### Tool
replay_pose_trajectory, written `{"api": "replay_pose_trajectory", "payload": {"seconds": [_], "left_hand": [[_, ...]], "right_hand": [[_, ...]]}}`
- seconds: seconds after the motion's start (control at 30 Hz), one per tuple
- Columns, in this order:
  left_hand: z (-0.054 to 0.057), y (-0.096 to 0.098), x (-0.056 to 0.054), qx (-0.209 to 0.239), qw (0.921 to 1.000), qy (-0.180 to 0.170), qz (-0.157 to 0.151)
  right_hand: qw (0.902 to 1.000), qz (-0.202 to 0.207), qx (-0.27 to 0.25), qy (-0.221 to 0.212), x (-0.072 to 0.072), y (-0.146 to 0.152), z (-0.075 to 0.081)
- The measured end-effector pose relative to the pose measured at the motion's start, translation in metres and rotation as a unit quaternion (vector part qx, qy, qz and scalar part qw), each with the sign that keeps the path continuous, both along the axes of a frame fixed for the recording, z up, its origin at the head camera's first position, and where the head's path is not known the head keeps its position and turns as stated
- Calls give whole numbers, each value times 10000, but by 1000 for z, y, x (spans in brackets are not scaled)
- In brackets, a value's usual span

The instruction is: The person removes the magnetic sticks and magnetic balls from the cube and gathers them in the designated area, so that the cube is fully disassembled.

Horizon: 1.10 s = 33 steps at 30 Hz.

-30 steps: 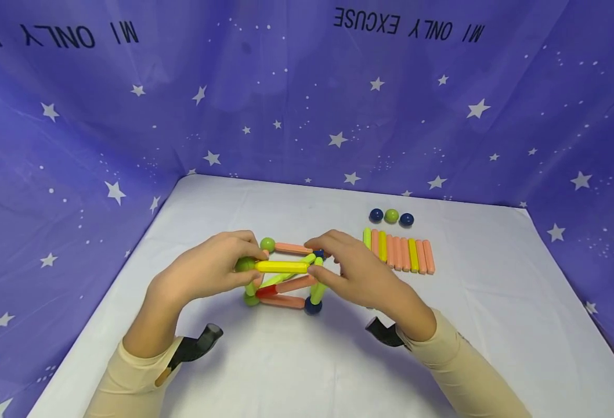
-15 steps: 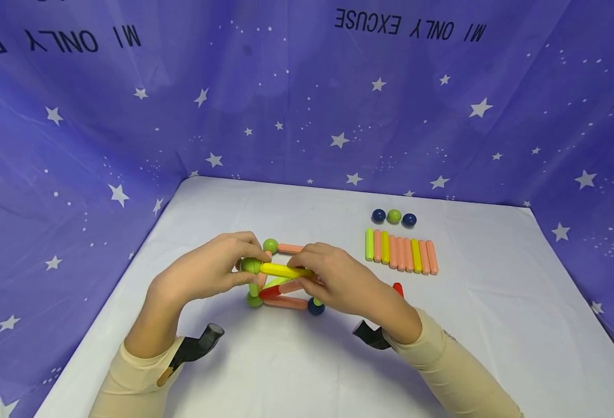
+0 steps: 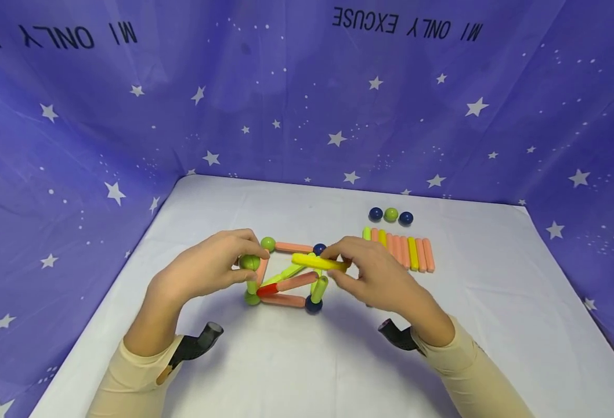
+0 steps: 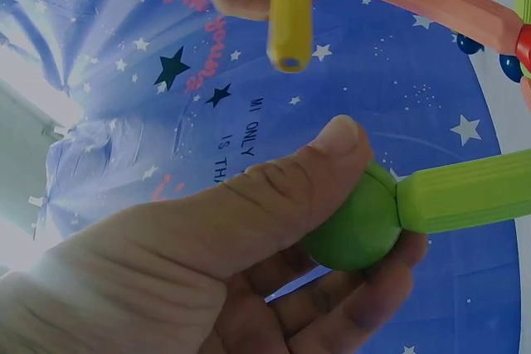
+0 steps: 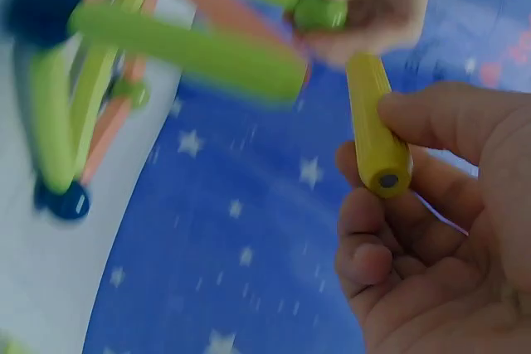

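My left hand (image 3: pixel 210 264) pinches a green ball (image 4: pixel 357 225) between thumb and fingers. A light green magnetic rod (image 4: pixel 465 191) runs from that ball down to another green ball (image 3: pixel 252 298) at the frame's near left corner. Between thumb and fingers of my right hand (image 3: pixel 375 276) is a yellow magnetic rod (image 3: pixel 312 262), held above the frame; its left end is apart from the pinched ball. Salmon rods (image 3: pixel 293 248), green rods and dark blue balls (image 3: pixel 314 305) form the rest of the frame. A red-ended rod (image 3: pixel 267 291) slants across it.
Right of the frame lies a row of salmon, yellow and green rods (image 3: pixel 405 252), partly covered by my right hand. Behind the row sit two dark blue balls (image 3: pixel 375 214) and one green ball (image 3: pixel 391 214). A purple starry cloth (image 3: pixel 307 116) rises behind the white tabletop (image 3: pixel 234 366).
The yellow rod, earlier with its left end at the pinched green ball, has moved right with my right hand, away from the ball. My left hand keeps its place.
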<state>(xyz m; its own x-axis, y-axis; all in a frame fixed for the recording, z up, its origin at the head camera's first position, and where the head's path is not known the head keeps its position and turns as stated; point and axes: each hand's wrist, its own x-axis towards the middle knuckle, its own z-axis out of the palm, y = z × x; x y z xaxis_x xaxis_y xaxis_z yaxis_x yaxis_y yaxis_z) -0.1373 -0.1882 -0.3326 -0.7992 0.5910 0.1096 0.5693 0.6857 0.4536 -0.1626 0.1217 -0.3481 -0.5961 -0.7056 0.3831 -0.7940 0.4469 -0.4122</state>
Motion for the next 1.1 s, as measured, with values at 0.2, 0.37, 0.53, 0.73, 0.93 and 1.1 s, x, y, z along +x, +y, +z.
{"api": "replay_pose_trajectory", "payload": {"seconds": [0.2,0.37,0.53,0.73,0.93,1.1], "left_hand": [[2,1,0,-175,9997,156,30],[2,0,1,-219,9995,219,104],[2,0,2,-179,9995,210,176],[1,0,2,-184,9994,228,198],[2,0,2,-184,9993,251,229],[2,1,1,-214,9992,243,232]], "right_hand": [[9864,-1618,-217,-178,-20,47,-12],[9598,-2767,-146,-451,-40,88,-25],[9254,-3719,133,-712,-60,125,-37],[8863,-4493,447,-1029,-73,158,-55],[8578,-4753,1004,-1679,-78,175,-69],[8481,-4510,1426,-2390,-80,178,-72]]}}
